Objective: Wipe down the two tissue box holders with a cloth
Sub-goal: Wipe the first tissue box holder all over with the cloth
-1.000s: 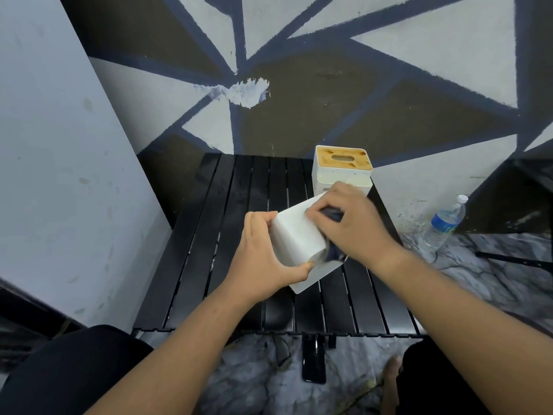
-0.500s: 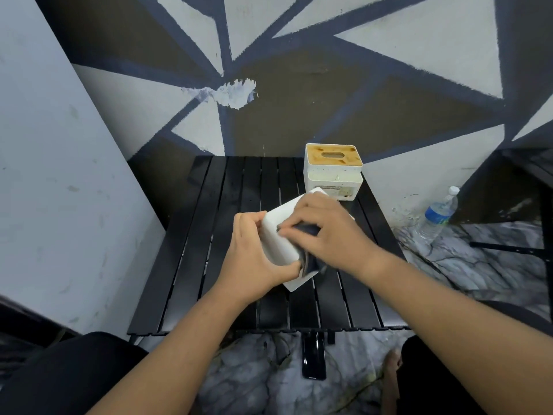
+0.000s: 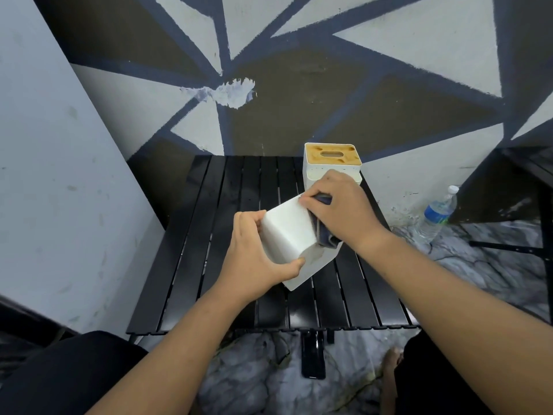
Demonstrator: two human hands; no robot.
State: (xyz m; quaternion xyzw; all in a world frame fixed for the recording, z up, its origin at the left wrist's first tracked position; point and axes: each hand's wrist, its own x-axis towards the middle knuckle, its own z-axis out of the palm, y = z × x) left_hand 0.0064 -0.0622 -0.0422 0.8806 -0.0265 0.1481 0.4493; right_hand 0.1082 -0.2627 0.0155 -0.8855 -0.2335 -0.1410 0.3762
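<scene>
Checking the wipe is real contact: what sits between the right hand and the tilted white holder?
In the head view, a dark cloth lies between the right hand and the tilted white holder.

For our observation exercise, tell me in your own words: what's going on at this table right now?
A person seated at a black slatted table is cleaning. The left hand grips a white tissue box holder, tilted over the table, while the right hand holds a dark cloth against its side. The second holder, with a wooden top, stands upright at the table's far edge, with no hand on it. A water bottle stands on the floor to the right.
</scene>
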